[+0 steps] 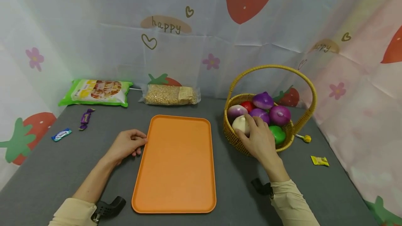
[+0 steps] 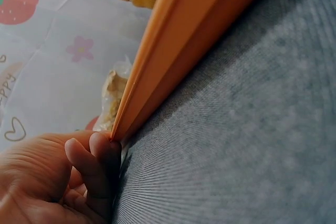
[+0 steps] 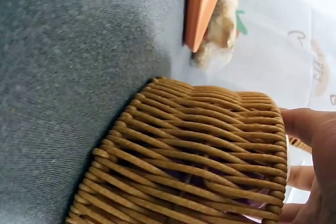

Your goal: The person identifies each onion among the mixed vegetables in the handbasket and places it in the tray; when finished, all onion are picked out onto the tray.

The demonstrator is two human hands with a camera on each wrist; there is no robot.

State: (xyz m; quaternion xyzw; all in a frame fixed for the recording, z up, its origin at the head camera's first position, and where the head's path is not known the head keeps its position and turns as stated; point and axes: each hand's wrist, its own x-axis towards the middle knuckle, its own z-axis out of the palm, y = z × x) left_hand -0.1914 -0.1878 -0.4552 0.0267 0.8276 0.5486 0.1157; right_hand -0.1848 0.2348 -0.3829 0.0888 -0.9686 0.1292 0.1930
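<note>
At the far left of the grey tabletop (image 1: 37,184) we see a blue-and-white wrapped sweet (image 1: 61,134), and just beyond it to the right a purple wrapped sweet (image 1: 85,119). Behind them lies a green-edged bag (image 1: 98,92), near the patterned backdrop (image 1: 119,44). Next we come to the left hand (image 1: 127,144), which pinches the left rim of an orange tray (image 1: 176,166) with its thumb and fingertips, the other fingers bent below. The tray lies flat, its long sides running away from the person, and beyond its far edge we find a clear pack of yellow kernels (image 1: 163,95).

To the right of the tray stands a wicker basket (image 1: 230,137) with a tall arched handle. In it, at the near left side, we see a white bulb (image 1: 241,125), held between the thumb and fingers of the right hand (image 1: 260,138). Around it sit a pale purple bulb (image 1: 236,112), something red (image 1: 248,106), three deeper purple bulbs (image 1: 263,100) and a green piece (image 1: 277,134). Right of the basket we spot a yellow lollipop (image 1: 306,138) and, nearer, a small yellow packet (image 1: 320,160).
</note>
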